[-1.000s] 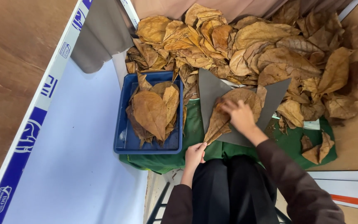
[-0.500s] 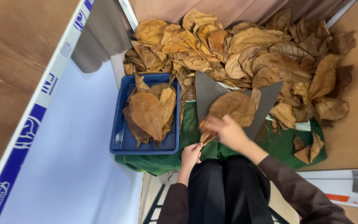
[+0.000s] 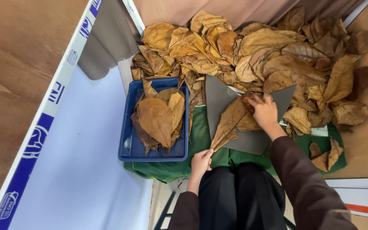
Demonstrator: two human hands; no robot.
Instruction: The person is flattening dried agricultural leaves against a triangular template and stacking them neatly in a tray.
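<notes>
I judge the dry leaf (image 3: 235, 121) light and brittle. My left hand (image 3: 201, 161) pinches its stem; right hand (image 3: 264, 111) lies flat, pressing it onto the grey board (image 3: 252, 142).

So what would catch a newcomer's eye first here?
First, the big heap of dry brown leaves piled across the top. Next, the blue tray holding a small leaf stack at centre left. Then the right hand pressing one long leaf on a grey board while the left hand pinches its stem.
</notes>
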